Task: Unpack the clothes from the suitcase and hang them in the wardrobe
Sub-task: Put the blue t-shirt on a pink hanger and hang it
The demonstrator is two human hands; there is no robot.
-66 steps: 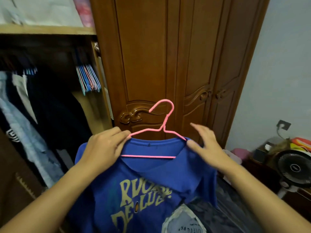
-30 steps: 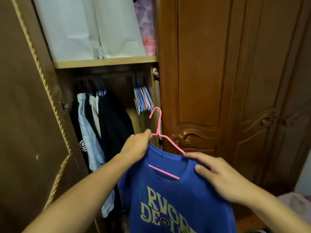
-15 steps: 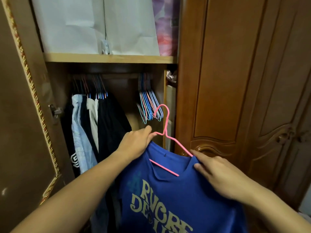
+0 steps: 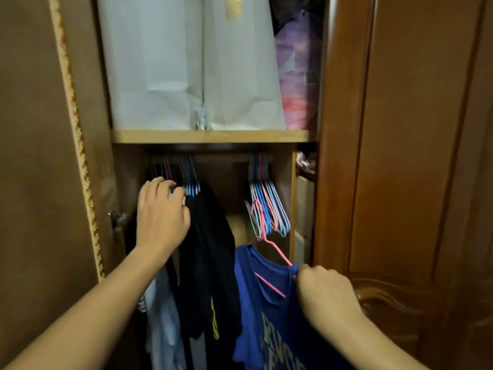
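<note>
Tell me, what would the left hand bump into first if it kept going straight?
Probably the dark hanging clothes and their hanger necks: the left hand already reaches them, though depth is unclear.
</note>
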